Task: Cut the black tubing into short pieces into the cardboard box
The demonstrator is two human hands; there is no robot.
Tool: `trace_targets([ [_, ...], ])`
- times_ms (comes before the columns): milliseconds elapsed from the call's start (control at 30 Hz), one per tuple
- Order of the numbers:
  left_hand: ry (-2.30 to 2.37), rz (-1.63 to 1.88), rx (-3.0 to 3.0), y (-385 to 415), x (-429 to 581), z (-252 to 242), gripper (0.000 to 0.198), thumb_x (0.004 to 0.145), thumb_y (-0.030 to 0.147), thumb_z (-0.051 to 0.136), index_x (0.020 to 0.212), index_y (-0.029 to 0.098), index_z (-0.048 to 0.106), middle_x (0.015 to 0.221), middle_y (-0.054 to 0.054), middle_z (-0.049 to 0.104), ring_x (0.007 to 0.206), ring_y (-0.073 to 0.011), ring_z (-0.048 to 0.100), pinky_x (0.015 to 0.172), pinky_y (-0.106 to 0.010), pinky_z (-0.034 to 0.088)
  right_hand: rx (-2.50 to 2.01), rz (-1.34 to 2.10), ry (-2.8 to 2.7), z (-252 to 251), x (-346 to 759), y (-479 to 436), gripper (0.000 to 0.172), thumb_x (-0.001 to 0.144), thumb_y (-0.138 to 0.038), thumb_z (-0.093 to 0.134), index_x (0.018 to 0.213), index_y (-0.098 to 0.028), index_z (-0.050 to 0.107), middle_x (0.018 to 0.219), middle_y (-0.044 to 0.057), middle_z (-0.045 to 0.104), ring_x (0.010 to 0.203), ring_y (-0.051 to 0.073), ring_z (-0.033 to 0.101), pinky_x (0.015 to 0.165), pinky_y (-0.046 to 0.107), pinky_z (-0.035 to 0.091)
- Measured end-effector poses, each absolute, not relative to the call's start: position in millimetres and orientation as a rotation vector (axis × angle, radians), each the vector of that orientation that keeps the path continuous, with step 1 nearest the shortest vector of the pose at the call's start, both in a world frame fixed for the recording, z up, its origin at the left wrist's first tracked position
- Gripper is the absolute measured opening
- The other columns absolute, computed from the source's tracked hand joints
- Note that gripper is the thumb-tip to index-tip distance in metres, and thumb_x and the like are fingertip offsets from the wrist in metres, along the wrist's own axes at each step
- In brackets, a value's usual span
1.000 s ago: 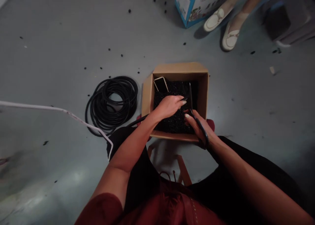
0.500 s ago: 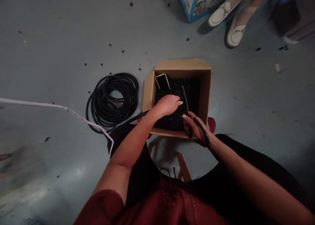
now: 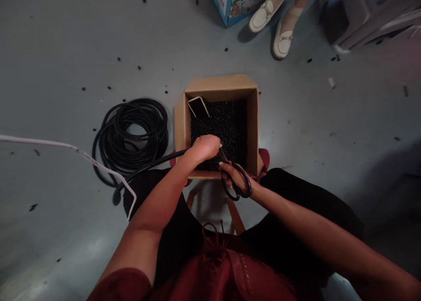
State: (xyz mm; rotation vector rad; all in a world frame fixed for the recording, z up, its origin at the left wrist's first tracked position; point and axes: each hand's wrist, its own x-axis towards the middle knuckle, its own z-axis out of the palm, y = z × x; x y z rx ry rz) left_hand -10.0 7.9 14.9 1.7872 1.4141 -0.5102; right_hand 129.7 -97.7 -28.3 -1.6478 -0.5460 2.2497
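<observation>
Black rubber tubing [image 3: 158, 163] is running in a single length toward the near edge of a cardboard box [image 3: 220, 84], where the left hand [image 3: 205, 147] is closing around it, apparently steadying it above the box. The right hand [image 3: 232, 179] is gripping black-handled scissors [image 3: 247, 184], its fingers passing through the loops, with the blades pointing toward the left hand. The blade tips are disappearing behind the left hand, so the exact contact between blades and tubing cannot be made out.

Inside the box, a heap of short black pieces [image 3: 219, 125] is filling the floor of the box, and the position of the hands is keeping the work directly above it. What looks like a smartphone [image 3: 198, 106] is lying on the heap by the far left corner. A coil of similar black tubing [image 3: 154, 136] is lying on the concrete floor [image 3: 329, 116] beside the box's left wall; whether it joins the held length is hidden. A white cable [image 3: 75, 148] is crossing the floor and bending down near the left arm. Stray black bits [image 3: 140, 67] are dotting the floor. The box's support is mostly hidden, with wooden legs [image 3: 235, 215] showing below. A co-worker's white shoes [image 3: 266, 16] are standing beyond the far edge, beside a blue-trimmed carton [image 3: 230, 2].
</observation>
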Motion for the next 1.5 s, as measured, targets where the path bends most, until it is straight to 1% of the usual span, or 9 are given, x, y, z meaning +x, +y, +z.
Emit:
trace_targets([
  [133,1.430,-0.256,1.837,17,-20,11,0.039,0.098,0.027,0.040,0.124,0.012,0.065,0.125,-0.018,0.068,0.119,-0.0280,0.063,0.102,-0.039,0.047,-1.671,2.207,-0.401,-30,131,-88,0.037,0.081,-0.056,0.061,0.086,-0.021,0.048,0.054,-0.009,0.043,0.038,0.006,0.036,0.036,0.019,0.031],
  [233,1.387,0.016,1.789,24,-27,14,0.049,0.094,0.017,0.041,0.142,0.010,0.049,0.145,-0.018,0.055,0.134,-0.0243,0.051,0.111,-0.037,0.040,-1.655,2.127,-0.407,-26,136,-73,0.039,0.084,-0.060,0.056,0.093,-0.023,0.048,0.061,-0.007,0.049,0.043,0.008,0.044,0.041,0.022,0.040],
  [300,1.364,0.147,1.694,26,-30,18,0.054,0.092,0.015,0.044,0.146,0.010,0.044,0.150,-0.018,0.049,0.136,-0.0239,0.049,0.110,-0.037,0.041,-1.621,2.039,-0.537,-20,141,-63,0.043,0.083,-0.063,0.056,0.099,-0.024,0.050,0.069,-0.005,0.055,0.050,0.010,0.051,0.047,0.023,0.045],
  [400,1.398,0.283,1.460,27,-32,22,0.053,0.091,0.019,0.049,0.143,0.011,0.045,0.140,-0.019,0.058,0.113,-0.0222,0.064,0.088,-0.033,0.053,-1.586,1.952,-0.797,-10,145,-51,0.045,0.085,-0.063,0.054,0.105,-0.023,0.053,0.080,-0.001,0.061,0.061,0.012,0.059,0.056,0.024,0.049],
  [500,1.434,0.403,1.330,27,-33,23,0.041,0.088,0.022,0.054,0.127,0.009,0.058,0.118,-0.015,0.070,0.085,-0.0153,0.066,0.071,-0.026,0.052,-1.607,1.874,-1.026,-3,148,-45,0.042,0.090,-0.057,0.051,0.113,-0.022,0.056,0.088,0.002,0.064,0.069,0.012,0.062,0.062,0.024,0.051],
  [600,1.445,0.485,1.344,29,-35,23,0.035,0.086,0.026,0.056,0.117,0.011,0.065,0.101,-0.009,0.073,0.071,-0.0109,0.061,0.067,-0.024,0.049,-1.638,1.815,-1.192,2,151,-43,0.043,0.093,-0.051,0.049,0.122,-0.021,0.056,0.095,0.005,0.066,0.077,0.015,0.064,0.071,0.028,0.053],
  [800,1.444,0.412,1.404,30,-37,30,0.042,0.088,0.027,0.052,0.123,0.012,0.068,0.088,-0.006,0.073,0.066,-0.0107,0.057,0.068,-0.025,0.048,-1.639,1.698,-1.525,7,156,-38,0.050,0.092,-0.048,0.052,0.132,-0.020,0.055,0.112,0.010,0.068,0.099,0.023,0.065,0.089,0.040,0.050],
  [1200,1.338,0.266,1.514,31,-40,37,0.038,0.087,0.025,0.047,0.113,0.011,0.072,0.083,-0.004,0.070,0.065,-0.0110,0.054,0.070,-0.026,0.045,-1.589,1.768,-1.549,6,159,-37,0.054,0.092,-0.051,0.051,0.134,-0.018,0.054,0.118,0.012,0.067,0.096,0.023,0.066,0.087,0.040,0.052],
  [1500,1.307,0.227,1.626,31,-42,32,0.035,0.090,0.027,0.046,0.109,0.012,0.071,0.081,-0.004,0.071,0.071,-0.0134,0.058,0.075,-0.027,0.047,-1.724,1.626,-1.731,13,159,-36,0.047,0.091,-0.052,0.050,0.125,-0.020,0.058,0.101,0.010,0.070,0.089,0.025,0.066,0.079,0.037,0.048],
])
